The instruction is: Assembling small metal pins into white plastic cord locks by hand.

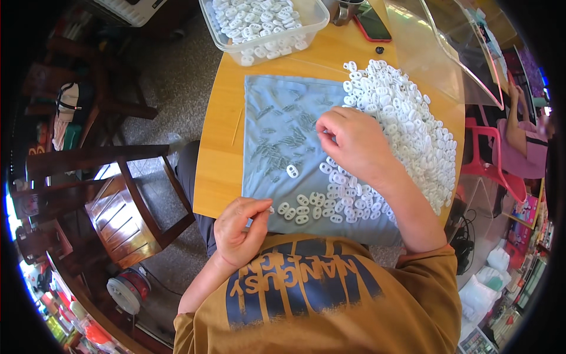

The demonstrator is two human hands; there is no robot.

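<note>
A blue-grey cloth (pixel 295 135) lies on the wooden table, with many small, thin, greyish pieces (pixel 274 154) scattered over it. My left hand (pixel 240 230) is at the cloth's near left corner, its thumb and index finger pinched on a small white plastic piece (pixel 271 209), mostly hidden. Over the middle of the cloth, my right hand (pixel 356 141) has its fingers curled together; whatever is between the fingertips is hidden. One white oval two-holed piece (pixel 292 171) lies alone between the hands. More such ovals (pixel 348 203) spread along the near side, joining a large heap (pixel 407 118) at the right.
A clear plastic box (pixel 247 52) full of white ovals stands at the far left, near a metal cup (pixel 344 10) and a phone (pixel 372 25). A thin yellow stick (pixel 237 127) lies left of the cloth. Wooden chair (pixel 132 206) left; pink chair (pixel 492 159) and another person (pixel 525 138) right.
</note>
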